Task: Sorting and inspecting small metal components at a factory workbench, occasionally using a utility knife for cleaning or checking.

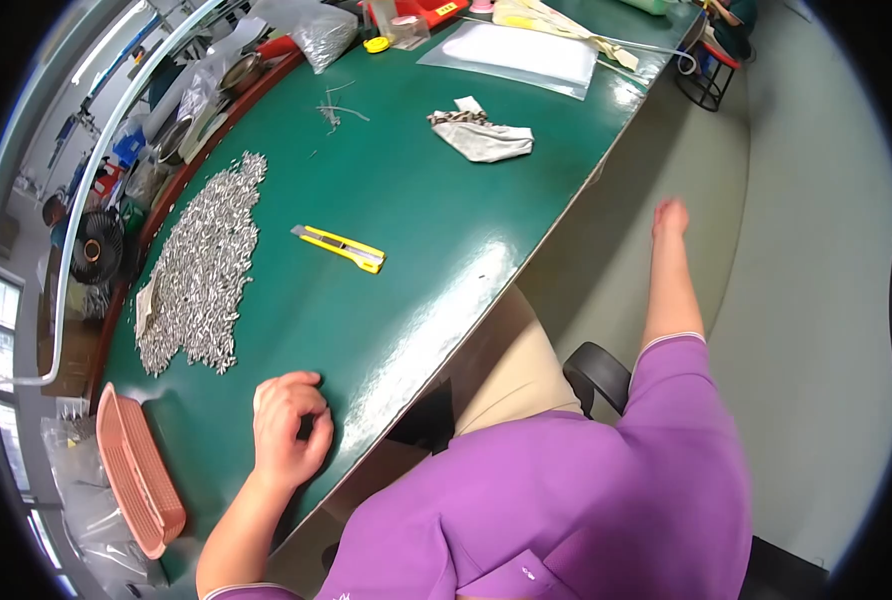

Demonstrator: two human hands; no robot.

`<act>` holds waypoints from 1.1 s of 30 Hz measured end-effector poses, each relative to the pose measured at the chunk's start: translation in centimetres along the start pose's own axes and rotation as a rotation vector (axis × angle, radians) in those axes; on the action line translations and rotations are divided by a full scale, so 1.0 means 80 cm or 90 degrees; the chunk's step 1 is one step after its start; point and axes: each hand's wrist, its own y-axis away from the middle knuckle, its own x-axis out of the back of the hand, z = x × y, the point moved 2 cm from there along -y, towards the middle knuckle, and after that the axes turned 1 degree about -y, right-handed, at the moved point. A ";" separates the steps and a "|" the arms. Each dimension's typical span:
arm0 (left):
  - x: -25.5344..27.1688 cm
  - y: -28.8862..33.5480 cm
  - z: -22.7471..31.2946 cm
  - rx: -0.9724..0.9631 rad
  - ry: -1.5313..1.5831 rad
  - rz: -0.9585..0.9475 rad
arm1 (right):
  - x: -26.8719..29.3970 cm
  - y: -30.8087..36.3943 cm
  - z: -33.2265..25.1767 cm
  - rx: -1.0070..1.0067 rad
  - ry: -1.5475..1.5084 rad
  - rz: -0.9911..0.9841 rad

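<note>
Heap (201,265): small silvery-grey pieces, loosely spread near left fingers (294,384).

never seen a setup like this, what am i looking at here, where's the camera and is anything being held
There's no machine here: a person in a purple shirt works with bare hands. The single picture comes from a wide camera worn on their head, looking down, so straight edges look bent.

On the green table lie a heap of small silvery pieces, a yellow cutter knife, a crumpled pale cloth and, to the left, a pink basket.

The left hand, loosely curled, is at the table's near edge; the right hand is out beyond the table, over the floor. Nothing shows in either.
</note>
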 end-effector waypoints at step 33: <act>-0.003 0.026 -0.032 0.082 0.400 0.108 | -0.388 0.943 0.089 0.970 0.335 -1.370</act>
